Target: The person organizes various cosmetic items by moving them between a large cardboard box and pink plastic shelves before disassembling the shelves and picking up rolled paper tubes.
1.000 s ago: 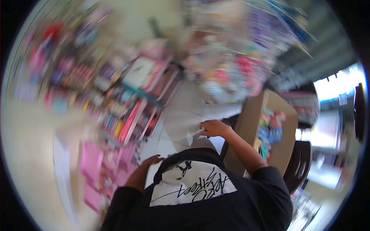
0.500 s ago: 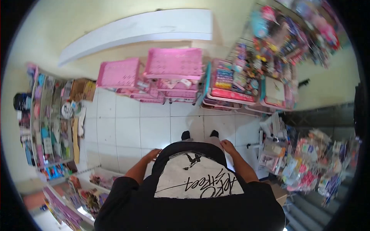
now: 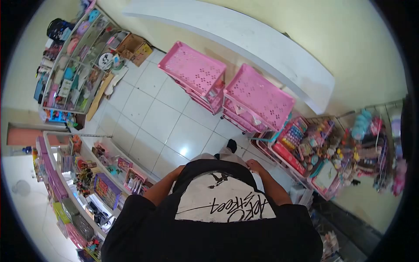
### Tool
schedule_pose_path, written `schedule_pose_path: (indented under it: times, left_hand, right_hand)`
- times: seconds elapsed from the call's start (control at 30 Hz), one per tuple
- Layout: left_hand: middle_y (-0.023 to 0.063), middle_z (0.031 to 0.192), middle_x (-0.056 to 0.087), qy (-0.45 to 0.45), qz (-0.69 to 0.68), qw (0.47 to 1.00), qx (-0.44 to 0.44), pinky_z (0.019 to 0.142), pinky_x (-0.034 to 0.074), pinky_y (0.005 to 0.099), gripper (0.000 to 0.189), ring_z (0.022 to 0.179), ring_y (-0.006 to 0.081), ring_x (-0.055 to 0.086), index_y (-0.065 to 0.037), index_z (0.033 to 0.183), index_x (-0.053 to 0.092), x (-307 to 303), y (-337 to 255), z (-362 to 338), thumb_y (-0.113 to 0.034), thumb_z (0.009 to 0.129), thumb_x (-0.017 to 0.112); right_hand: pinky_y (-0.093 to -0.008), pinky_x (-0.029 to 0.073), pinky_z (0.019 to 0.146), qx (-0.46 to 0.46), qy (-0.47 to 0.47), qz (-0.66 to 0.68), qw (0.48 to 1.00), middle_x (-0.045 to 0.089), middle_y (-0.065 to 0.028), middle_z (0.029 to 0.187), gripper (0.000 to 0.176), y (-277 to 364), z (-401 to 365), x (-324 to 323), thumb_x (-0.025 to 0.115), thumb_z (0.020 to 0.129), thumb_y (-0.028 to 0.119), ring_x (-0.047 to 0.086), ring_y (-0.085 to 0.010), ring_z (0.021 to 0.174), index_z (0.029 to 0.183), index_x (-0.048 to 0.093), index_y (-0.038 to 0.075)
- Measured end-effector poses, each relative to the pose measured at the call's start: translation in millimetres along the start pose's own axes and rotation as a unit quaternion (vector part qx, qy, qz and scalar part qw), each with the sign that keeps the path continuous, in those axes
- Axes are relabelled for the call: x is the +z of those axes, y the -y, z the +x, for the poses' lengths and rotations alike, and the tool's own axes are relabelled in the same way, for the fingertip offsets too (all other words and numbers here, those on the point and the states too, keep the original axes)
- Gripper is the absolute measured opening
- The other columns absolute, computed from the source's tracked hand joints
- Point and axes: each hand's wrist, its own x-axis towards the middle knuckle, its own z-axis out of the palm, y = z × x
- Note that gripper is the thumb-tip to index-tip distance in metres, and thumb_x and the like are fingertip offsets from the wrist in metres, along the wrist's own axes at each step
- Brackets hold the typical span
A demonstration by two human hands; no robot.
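My left hand (image 3: pixel 177 171) hangs low beside the black shirt (image 3: pixel 209 238), at its left edge; its fingers are mostly hidden behind the shirt. On the other side, my right hand (image 3: pixel 253 165) is down near the grey trousers (image 3: pixel 223 156), with its fingers too small and partly hidden to read. No object shows at either hand. Ahead stand two pink rolling carts, one (image 3: pixel 192 67) further left and one (image 3: pixel 259 97) nearer the right hand.
A white shelf (image 3: pixel 244 37) runs along the wall above the carts. Toy-filled bins (image 3: pixel 293 146) stand at the right. A glass display case (image 3: pixel 76 65), a cardboard box (image 3: pixel 133 48) and stocked shelves (image 3: pixel 107 190) line the left. White floor tiles (image 3: pixel 168 126) lie between.
The view has turned toward the left, so the carts and bins now appear further right and the left shelves show more. Both arms stay low at the sides.
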Motion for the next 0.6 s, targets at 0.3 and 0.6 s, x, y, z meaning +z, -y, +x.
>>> schedule_pose_path:
  times: [0.3, 0.6]
  left_hand:
    - [0.0254, 0.115, 0.064, -0.250, -0.146, 0.927, -0.239, 0.095, 0.044, 0.0404, 0.082, 0.107, 0.0335, 0.061, 0.008, 0.114, 0.063, -50, 62, 21, -0.065, 0.094, 0.032]
    - [0.0207, 0.106, 0.066, -0.177, -0.130, 0.934, -0.284, 0.081, 0.050, 0.0435, 0.069, 0.101, 0.0304, 0.063, 0.003, 0.112, 0.065, -196, 67, 43, -0.060, 0.092, 0.043]
  right_hand:
    - [-0.0323, 0.047, 0.058, 0.013, 0.088, -0.146, 0.985, 0.065, -0.0073, 0.095, 0.041, 84, 50, -12, 0.061, 0.089, 0.040, 0.062, -0.0176, 0.075, 0.113, 0.060, 0.007]
    - [-0.0332, 0.051, 0.065, -0.036, 0.021, -0.115, 0.992, 0.066, -0.0120, 0.098, 0.047, 164, 114, 64, 0.062, 0.089, 0.040, 0.065, -0.0206, 0.082, 0.115, 0.058, 0.001]
